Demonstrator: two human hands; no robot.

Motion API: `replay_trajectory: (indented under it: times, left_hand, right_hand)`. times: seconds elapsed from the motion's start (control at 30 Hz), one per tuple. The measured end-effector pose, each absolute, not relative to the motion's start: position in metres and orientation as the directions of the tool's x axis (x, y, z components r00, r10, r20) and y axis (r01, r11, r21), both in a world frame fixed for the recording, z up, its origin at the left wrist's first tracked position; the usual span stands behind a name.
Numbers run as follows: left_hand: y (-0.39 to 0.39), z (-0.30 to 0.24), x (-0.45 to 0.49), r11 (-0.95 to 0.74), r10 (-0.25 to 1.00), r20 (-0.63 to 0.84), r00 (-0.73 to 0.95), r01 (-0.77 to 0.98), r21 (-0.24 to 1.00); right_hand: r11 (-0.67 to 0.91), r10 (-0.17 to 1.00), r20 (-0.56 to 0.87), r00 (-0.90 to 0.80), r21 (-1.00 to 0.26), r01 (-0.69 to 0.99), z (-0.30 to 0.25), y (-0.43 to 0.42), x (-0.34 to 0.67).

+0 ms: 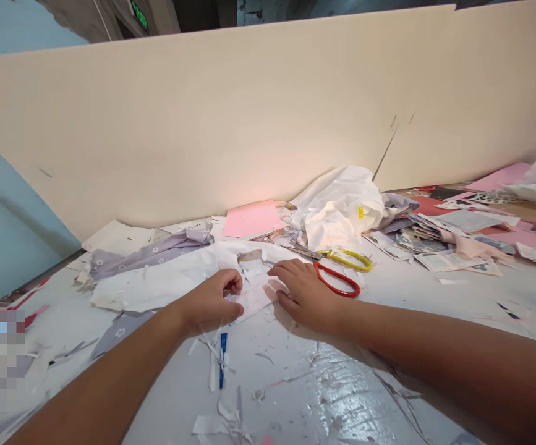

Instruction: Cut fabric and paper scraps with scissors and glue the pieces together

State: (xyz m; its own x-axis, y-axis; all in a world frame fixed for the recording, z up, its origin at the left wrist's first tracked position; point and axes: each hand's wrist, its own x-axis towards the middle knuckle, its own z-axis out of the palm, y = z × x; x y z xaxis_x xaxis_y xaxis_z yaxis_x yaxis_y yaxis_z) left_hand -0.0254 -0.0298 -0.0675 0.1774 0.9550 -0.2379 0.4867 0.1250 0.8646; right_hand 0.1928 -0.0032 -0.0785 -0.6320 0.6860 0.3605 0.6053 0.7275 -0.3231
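A small pale, sheet-like piece (257, 298) lies on the white table between my hands. At its left edge is my left hand (214, 300), fingers curled, with a gap between thumb and forefinger. My right hand (308, 295) rests over the right side of the piece, fingers stretched out and thumb apart. Scissors (339, 289) with one red and one yellow handle lie just beyond my right hand, their blades partly hidden among scraps. White cloth or paper (156, 281) spreads behind my left hand.
A pink sheet (253, 219) and a crumpled white bag (337, 204) sit against the cream partition (230, 123). Lilac flowered cloth (151, 253) lies at left. Stacked scraps (448, 238) fill the right. A thin blue strip (222, 360) and white offcuts lie in front.
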Motion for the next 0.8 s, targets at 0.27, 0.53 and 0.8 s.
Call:
replay_trajectory:
  times: [0.27,0.53,0.8]
  left_hand:
    - [-0.025,-0.053,-0.024,-0.132,0.964,-0.095,0.249,0.757,0.640]
    - [-0.024,-0.050,-0.018,-0.171,0.954,-0.103,0.281,0.797,0.580]
    - [-0.023,-0.057,-0.012,0.136,0.974,-0.184,0.132,0.308,0.941]
  right_hand:
    - [0.760,0.645,0.228,-0.729,-0.285,0.584,-0.079,0.021,0.191]
    - [0.400,0.822,0.075,-0.564,-0.781,0.480,-0.076,0.025,0.197]
    - [-0.031,0.931,-0.049,-0.362,-0.998,0.055,-0.085,0.034,0.198]
